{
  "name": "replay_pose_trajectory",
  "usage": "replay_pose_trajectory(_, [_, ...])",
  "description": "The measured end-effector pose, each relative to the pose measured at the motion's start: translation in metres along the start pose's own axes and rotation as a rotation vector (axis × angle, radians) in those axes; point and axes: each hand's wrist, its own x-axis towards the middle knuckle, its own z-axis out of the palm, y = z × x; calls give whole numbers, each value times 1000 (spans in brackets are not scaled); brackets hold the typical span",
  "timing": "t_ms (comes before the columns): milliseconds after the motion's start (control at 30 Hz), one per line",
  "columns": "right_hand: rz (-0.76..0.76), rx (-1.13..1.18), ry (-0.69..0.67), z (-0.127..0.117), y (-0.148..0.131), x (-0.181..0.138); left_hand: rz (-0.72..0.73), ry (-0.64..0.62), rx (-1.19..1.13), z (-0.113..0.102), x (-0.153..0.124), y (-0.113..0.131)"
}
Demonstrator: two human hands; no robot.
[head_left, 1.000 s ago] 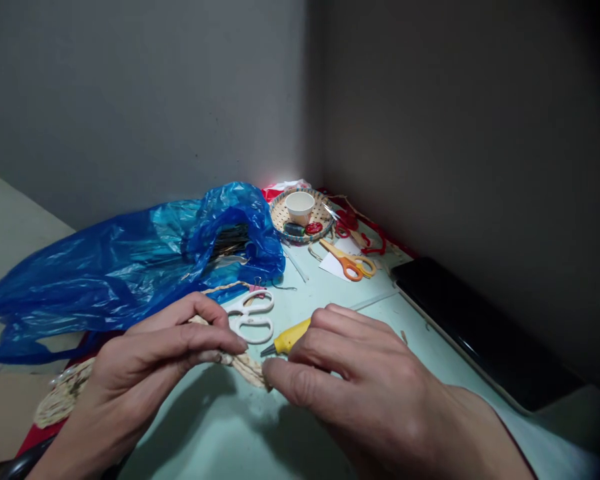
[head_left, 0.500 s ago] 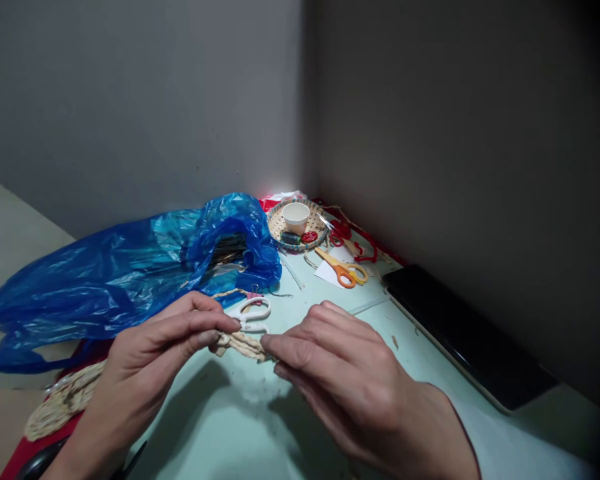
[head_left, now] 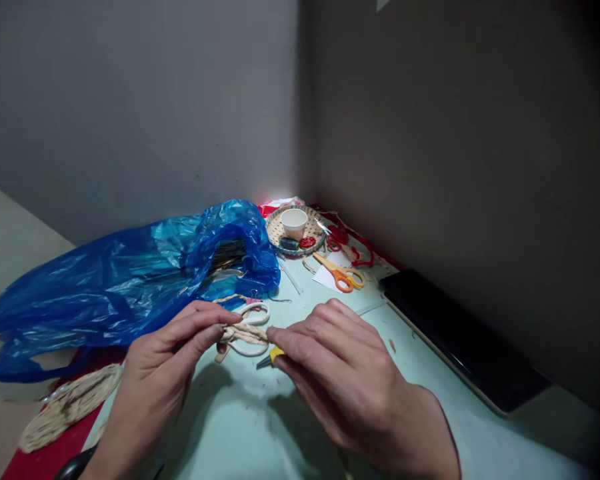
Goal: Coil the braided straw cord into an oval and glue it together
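My left hand (head_left: 173, 353) and my right hand (head_left: 340, 373) pinch the two ends of a short tan straw braid (head_left: 243, 334) held just above the pale green table (head_left: 230, 427). Both hands have fingers pressed together on the braid. A yellow-handled pointed tool (head_left: 271, 357) lies under my right fingertips. White-handled scissors (head_left: 250, 327) lie on the table just behind the braid.
A crumpled blue plastic bag (head_left: 125, 273) lies at the left. A coiled straw mat (head_left: 70, 403) sits on red cloth near the lower left. A small woven tray (head_left: 280, 230) with a white cup (head_left: 294, 222), orange scissors (head_left: 339, 273) and a black tablet (head_left: 460, 337) lie at the right.
Both hands lifted and drew closer, shortening the visible braid between them. The coiled mat now lies apart at the lower left. The view tilted up slightly.
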Motion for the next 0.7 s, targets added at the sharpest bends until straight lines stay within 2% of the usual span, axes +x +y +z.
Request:
replay_pose_trajectory(167, [28,-99,4,-2,3,3,-167,4,-146,11,-2,-5])
replay_pose_trajectory(433, [24,-170,35,-4,8,5,-157,-25,-195,15,-8,-11])
replay_pose_trajectory(533, [-26,-186,34,-7,12,7,-127,-56,-101,14,-6,-6])
replay_pose_trajectory(700, [-107,-141,-72,-10,20,9,6,-136,150,9,0,5])
